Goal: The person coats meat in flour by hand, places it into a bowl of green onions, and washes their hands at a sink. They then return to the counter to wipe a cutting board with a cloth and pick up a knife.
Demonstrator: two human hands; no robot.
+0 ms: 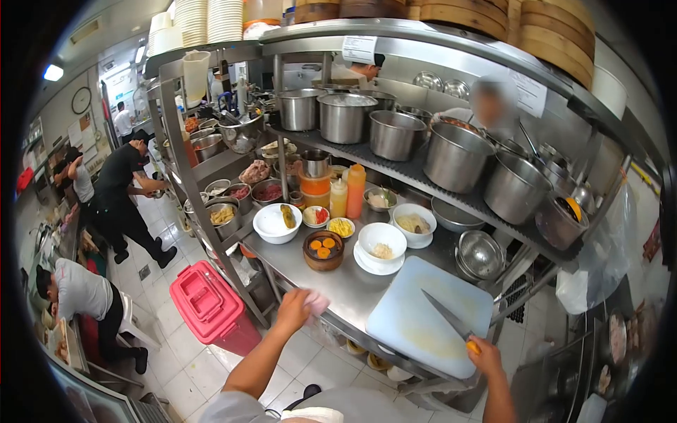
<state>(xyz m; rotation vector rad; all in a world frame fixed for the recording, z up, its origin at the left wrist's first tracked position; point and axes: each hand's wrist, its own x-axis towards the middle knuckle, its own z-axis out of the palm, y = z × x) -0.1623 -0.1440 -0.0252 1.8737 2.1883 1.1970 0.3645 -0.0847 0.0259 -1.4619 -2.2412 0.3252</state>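
Note:
My left hand (pixel 299 308) is closed on a pinkish cloth (pixel 317 303) pressed on the near edge of the steel counter (pixel 338 282). My right hand (pixel 483 356) grips the orange handle of a knife (pixel 446 316), whose blade lies across the white cutting board (pixel 416 321). Beyond the board stand a bamboo steamer (pixel 323 250) with orange pieces and a white bowl (pixel 381 240) of food on a saucer.
White bowls, small dishes and sauce bottles (pixel 348 192) crowd the counter's back. Steel pots (pixel 343 117) fill the upper shelf; a colander (pixel 480 254) sits at right. A red bin (pixel 208 304) stands left of the counter. Several people work along the aisle at left and behind the shelf.

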